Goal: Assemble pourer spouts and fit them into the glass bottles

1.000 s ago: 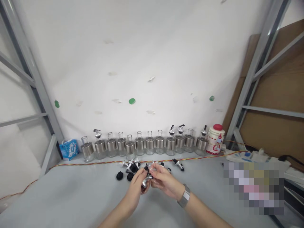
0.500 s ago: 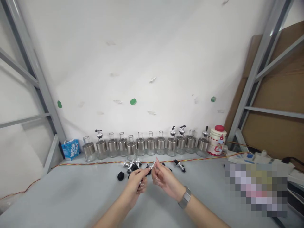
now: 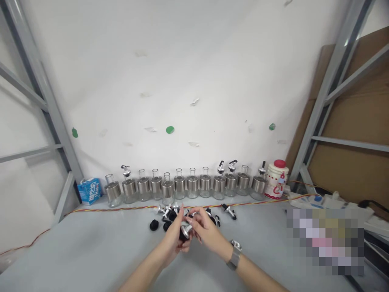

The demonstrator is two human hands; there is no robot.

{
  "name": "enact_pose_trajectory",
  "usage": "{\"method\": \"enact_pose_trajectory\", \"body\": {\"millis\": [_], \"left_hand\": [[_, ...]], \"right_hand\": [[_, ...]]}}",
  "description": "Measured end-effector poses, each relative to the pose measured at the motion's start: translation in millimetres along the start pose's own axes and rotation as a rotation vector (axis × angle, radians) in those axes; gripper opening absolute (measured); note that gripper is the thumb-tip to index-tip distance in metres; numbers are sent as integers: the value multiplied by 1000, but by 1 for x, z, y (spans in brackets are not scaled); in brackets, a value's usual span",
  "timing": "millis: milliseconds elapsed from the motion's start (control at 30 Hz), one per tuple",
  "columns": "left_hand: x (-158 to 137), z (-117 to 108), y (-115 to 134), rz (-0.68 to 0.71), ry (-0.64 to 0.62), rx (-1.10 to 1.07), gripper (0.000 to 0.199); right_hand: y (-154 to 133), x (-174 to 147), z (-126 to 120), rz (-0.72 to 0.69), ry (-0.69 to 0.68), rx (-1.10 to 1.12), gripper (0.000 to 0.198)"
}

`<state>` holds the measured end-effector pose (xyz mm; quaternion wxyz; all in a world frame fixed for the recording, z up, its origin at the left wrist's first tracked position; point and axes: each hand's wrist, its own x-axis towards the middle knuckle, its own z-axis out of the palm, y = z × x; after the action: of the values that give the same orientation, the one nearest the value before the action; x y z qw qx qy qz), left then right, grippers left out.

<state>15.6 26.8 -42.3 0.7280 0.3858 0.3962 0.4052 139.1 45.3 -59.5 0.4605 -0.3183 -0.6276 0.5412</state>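
Observation:
Between my hands is a silver bottle pourer (image 3: 186,230) with a black stopper end, tilted above the table. My left hand (image 3: 172,238) is closed around its black end, thumb pointing up. My right hand (image 3: 208,232) pinches at its silver spout, fingertips bent in; they partly hide that end. Just beyond my hands lies a pile of loose pourers (image 3: 167,211) and black stoppers, partly covered by my fingers. A separate black stopper (image 3: 154,225) sits left of the pile, and a single pourer (image 3: 229,211) lies to the right.
Along the wall stands a row of glass bottles (image 3: 167,187) with metal sleeves; several carry pourers. A blue box (image 3: 90,191) is at the left end, a red-lidded jar (image 3: 276,180) at the right. A twisted wire (image 3: 136,209) crosses the table. White power strips (image 3: 337,202) lie at right.
My hands have come closer together and the pourer has turned, so its silver flange now shows between them. My left thumb has lifted from pointing right to upright.

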Motion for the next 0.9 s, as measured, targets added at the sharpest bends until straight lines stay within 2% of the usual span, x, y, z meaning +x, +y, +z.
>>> {"method": "enact_pose_trajectory", "body": {"millis": [100, 167, 267, 300, 333, 367, 467, 633, 700, 733, 833, 900], "left_hand": [[0, 2, -1, 38, -5, 100, 58], [-1, 0, 3, 172, 96, 288, 58], [-4, -12, 13, 577, 420, 763, 44], [-4, -19, 18, 668, 522, 917, 37], [-3, -26, 21, 707, 596, 1041, 31], [-1, -34, 25, 720, 668, 1117, 27], [6, -56, 30, 654, 871, 1277, 24], [18, -73, 28, 568, 891, 1359, 22], [19, -72, 25, 534, 861, 1395, 20], [19, -70, 25, 519, 841, 1413, 19], [14, -63, 24, 477, 797, 1457, 22], [10, -59, 25, 443, 780, 1479, 27]], "right_hand": [[-5, 0, -5, -49, 49, -1, 30], [-10, 4, -19, -74, 168, -88, 29], [-17, 10, -52, -77, 497, -539, 24], [-17, 12, -63, -2, 569, -765, 25], [-17, 13, -73, 98, 573, -993, 25], [-16, 14, -81, 185, 565, -1161, 27], [-11, 14, -92, 258, 546, -1286, 30], [-15, 12, -83, 187, 594, -1417, 25], [-18, 11, -73, 74, 562, -1488, 24], [-17, 10, -67, -7, 501, -1509, 25], [-8, 7, -47, -242, 170, -1449, 33], [2, 5, -36, -328, -25, -1397, 39]]}}
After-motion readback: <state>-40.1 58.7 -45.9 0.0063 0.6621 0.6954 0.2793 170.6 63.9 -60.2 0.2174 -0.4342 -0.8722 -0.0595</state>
